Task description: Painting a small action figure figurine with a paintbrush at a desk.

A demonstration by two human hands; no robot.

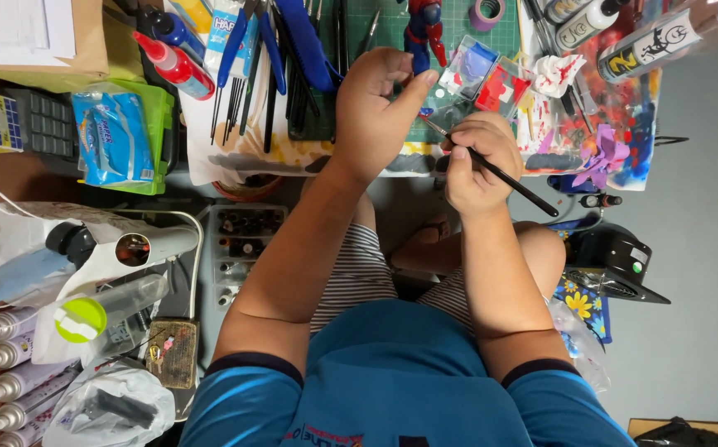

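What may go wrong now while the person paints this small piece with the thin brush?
1. The small piece is only pinched at the left hand fingertips, so it might slip.
2. The brush in the right hand works near open paint trays; a stray stroke could smear paint.

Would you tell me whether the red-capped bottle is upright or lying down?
Lying down: the red-capped bottle rests on its side, nozzle pointing up-left.

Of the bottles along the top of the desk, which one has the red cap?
The squeeze bottle at upper left, lying tilted beside the blue-handled pliers. Its pointed nozzle and body are red. The bottles at upper right are pale with dark markings.
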